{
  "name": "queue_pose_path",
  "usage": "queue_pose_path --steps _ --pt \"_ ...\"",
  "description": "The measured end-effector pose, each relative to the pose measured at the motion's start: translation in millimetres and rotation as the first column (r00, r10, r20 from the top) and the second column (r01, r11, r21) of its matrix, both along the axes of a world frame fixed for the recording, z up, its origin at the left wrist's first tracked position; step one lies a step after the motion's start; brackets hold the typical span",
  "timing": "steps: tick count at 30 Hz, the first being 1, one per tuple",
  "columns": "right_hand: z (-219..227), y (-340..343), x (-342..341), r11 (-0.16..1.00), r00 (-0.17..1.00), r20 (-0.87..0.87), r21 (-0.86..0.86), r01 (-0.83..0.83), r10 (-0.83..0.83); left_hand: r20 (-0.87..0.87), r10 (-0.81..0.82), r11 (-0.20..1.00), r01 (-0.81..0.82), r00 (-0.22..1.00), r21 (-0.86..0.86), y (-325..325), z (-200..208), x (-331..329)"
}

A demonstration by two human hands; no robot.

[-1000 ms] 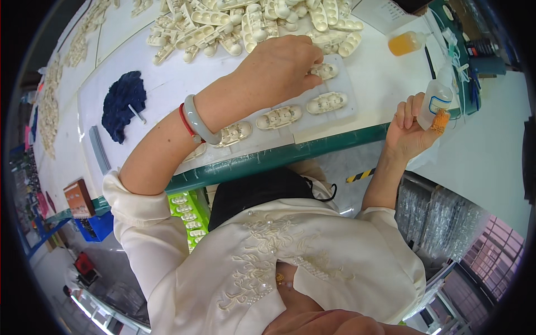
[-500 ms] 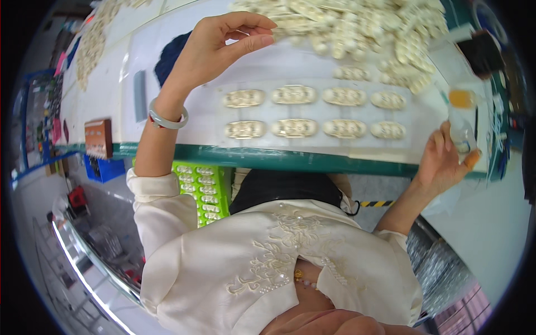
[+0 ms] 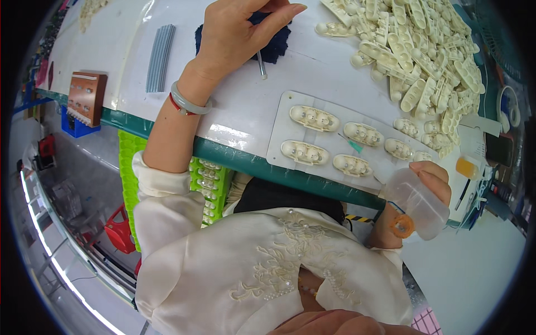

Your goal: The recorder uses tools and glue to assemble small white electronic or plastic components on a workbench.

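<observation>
In my right hand (image 3: 434, 180) is a translucent plastic bottle (image 3: 416, 201), tilted by the right end of a pale flat plate (image 3: 279, 131). My fingers wrap its far side, and an orange cover (image 3: 402, 226) sits on my thumb. Cream oval plastic pieces (image 3: 314, 118) with small shiny round parts stand in two rows on the plate. Between them lies a small teal piece (image 3: 354, 146). My left hand (image 3: 240, 36) hovers over a dark blue cloth (image 3: 279, 49), curled with the thumb stretched out. The upper edge cuts off its fingers. A metal rod (image 3: 262, 66) shows below it.
A large heap of cream pieces (image 3: 413, 56) covers the far right. On the left are a bundle of grey-blue strips (image 3: 161, 58) and a brown block (image 3: 87, 97). An orange-yellow container (image 3: 467, 167) stands at the right. Green trays (image 3: 131, 167) sit below the table's green edge (image 3: 245, 162).
My right hand has closed around the clear bottle and brought it left to the plate. The view has shifted, and my left hand now appears higher, over the blue cloth.
</observation>
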State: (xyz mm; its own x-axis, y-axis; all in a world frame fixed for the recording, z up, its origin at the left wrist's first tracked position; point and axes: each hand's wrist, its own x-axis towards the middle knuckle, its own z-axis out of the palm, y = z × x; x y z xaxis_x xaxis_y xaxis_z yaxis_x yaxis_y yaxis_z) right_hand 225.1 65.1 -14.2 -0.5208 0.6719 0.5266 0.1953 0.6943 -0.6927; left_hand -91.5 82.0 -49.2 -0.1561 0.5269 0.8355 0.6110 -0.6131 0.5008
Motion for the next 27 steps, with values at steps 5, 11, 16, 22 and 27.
queue_pose_path --steps 5,11,16,22,27 --pt "25 16 -7 0.95 0.942 0.17 -0.177 -0.258 0.288 -0.079 -0.119 0.893 0.141 0.99 0.428 16 -17 -9" --pt "-15 -5 -41 0.996 0.997 -0.02 0.055 0.075 -0.074 -0.202 0.08 0.932 -0.001 0.976 0.364 3 -8 -12" --pt "-18 -6 -44 0.996 0.997 -0.016 0.048 0.079 -0.078 -0.299 0.134 0.95 -0.037 0.945 0.31 -2 -5 -12" --pt "-22 -7 -48 0.992 0.993 -0.052 0.064 0.106 -0.103 -0.379 0.175 0.957 -0.068 0.909 0.28 -3 -7 -13" --pt "-21 -9 -49 0.993 0.991 -0.076 0.041 0.113 -0.11 -0.397 0.191 0.961 -0.089 0.898 0.261 -6 -7 -14"
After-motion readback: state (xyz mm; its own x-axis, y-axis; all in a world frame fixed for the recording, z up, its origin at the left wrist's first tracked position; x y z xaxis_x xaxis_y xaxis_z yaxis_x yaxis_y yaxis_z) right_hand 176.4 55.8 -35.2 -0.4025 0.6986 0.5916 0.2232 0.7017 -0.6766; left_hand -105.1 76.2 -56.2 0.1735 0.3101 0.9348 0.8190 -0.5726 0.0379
